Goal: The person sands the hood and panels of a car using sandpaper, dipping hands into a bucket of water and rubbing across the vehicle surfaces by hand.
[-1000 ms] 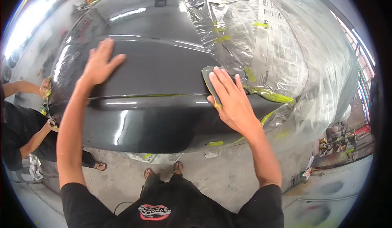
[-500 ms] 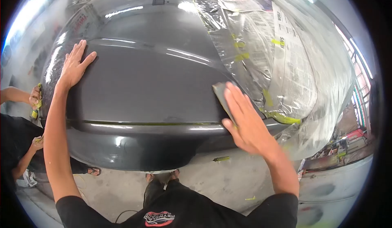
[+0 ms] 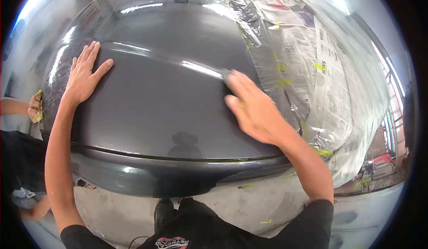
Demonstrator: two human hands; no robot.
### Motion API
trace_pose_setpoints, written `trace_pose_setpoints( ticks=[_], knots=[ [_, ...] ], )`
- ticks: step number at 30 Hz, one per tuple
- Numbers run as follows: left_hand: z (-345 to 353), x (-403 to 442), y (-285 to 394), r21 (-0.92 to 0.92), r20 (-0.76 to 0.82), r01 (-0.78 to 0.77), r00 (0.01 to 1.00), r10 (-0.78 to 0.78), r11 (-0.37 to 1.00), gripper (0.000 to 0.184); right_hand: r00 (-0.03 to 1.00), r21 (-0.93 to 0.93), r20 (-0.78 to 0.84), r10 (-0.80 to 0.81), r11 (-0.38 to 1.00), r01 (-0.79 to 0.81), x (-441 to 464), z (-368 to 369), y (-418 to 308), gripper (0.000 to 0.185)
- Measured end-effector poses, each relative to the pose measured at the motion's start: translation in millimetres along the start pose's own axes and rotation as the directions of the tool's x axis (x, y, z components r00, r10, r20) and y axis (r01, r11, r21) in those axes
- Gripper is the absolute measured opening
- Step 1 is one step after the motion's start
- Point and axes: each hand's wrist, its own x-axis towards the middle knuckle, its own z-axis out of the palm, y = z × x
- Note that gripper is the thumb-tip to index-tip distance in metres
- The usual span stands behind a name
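Note:
Flat on the left part of a dark grey car panel (image 3: pixel 156 97) lies my left hand (image 3: pixel 84 75), fingers spread and holding nothing. Toward the panel's right side, my right hand (image 3: pixel 254 108) presses a grey sanding pad (image 3: pixel 226 76) against the surface. The pad is blurred and mostly covered by my fingers. Just right of that hand, clear plastic film (image 3: pixel 276 70) and newspaper (image 3: pixel 330 88) cover part of the car, with yellow-green tape (image 3: pixel 320 66) on them.
At the left edge, a co-worker's hand (image 3: pixel 34 107) holds something yellow-green against the car's side. Below the panel runs a dark bumper (image 3: pixel 147 173), with concrete floor (image 3: pixel 236 209) beyond it. Shelving with mixed items (image 3: pixel 374 168) stands at the far right.
The view has shifted forward over the panel. My right hand has moved the pad away from the panel's near edge, up the surface. My left hand has shifted left and stays spread.

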Motion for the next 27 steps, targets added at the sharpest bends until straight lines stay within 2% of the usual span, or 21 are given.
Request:
trace_pose_setpoints(
  ticks=[3, 6, 8, 10, 12, 15, 17, 19, 22, 25, 26, 27],
  knots=[
    [-1.6, 2.2, -0.4, 0.000, 0.012, -0.021, 1.000, 0.021, 1.000, 0.084, 0.982, 0.154, -0.075, -0.175, 0.971, 0.184, 83.3, 48.2, -26.2, 0.055],
    [-1.7, 2.8, 0.5, -0.016, 0.010, -0.033, 0.999, 0.033, 0.999, 0.084, 0.979, 0.281, 0.006, -0.201, 0.940, 0.192, 102.1, 42.6, -30.9, 0.053],
    [-2.3, 2.7, -2.6, -0.027, 0.011, -0.042, 0.999, 0.042, 0.999, 0.084, 0.986, 0.219, 0.053, -0.161, 0.965, 0.146, 54.0, 14.3, -9.1, 0.051],
    [-2.0, 1.4, -3.9, -0.039, 0.002, -0.051, 0.999, 0.051, 0.998, 0.085, 0.996, 0.050, 0.078, -0.039, 0.998, 0.035, -3.5, -12.5, 11.2, 0.050],
    [-2.1, 1.9, -0.8, -0.026, -0.006, -0.042, 0.999, 0.042, 0.999, 0.084, 0.990, -0.022, 0.109, 0.087, 0.996, -0.085, -32.4, -29.7, 6.3, 0.050],
    [-3.4, 4.6, -0.6, 0.000, -0.003, -0.035, 0.999, 0.035, 0.999, 0.082, 0.999, 0.083, 0.040, 0.029, 0.996, -0.032, 18.4, -4.5, -13.9, 0.050],
    [-1.8, 3.6, -1.5, 0.019, 0.019, -0.030, 0.999, 0.030, 0.999, 0.078, 0.977, 0.128, -0.092, -0.194, 0.970, 0.205, 80.6, 34.0, -42.0, 0.051],
    [0.8, 2.3, -1.5, 0.028, 0.018, -0.032, 0.999, 0.031, 0.999, 0.078, 0.983, 0.210, 0.062, -0.171, 0.965, 0.154, 139.9, 57.5, -64.2, 0.046],
    [-3.3, 1.7, -3.6, 0.013, -0.002, -0.042, 0.999, 0.043, 0.999, 0.084, 0.982, 0.271, 0.047, -0.182, 0.949, 0.163, 112.7, 42.8, -43.5, 0.047],
    [-1.7, -0.9, 1.6, -0.010, -0.018, -0.027, 0.999, 0.027, 1.000, 0.088, 0.992, 0.121, 0.120, -0.046, 0.992, 0.032, 21.0, -10.9, -8.9, 0.054],
    [-1.2, -0.3, 3.6, -0.004, -0.022, -0.021, 1.000, 0.021, 1.000, 0.088, 0.987, 0.069, 0.161, 0.010, 0.997, -0.022, 4.7, -20.4, -4.0, 0.055],
    [-1.6, 0.1, 4.0, 0.004, -0.025, -0.013, 1.000, 0.013, 1.000, 0.088, 0.988, 0.064, 0.155, -0.004, 0.998, -0.006, 13.4, -17.2, -7.1, 0.056]
  ],
)
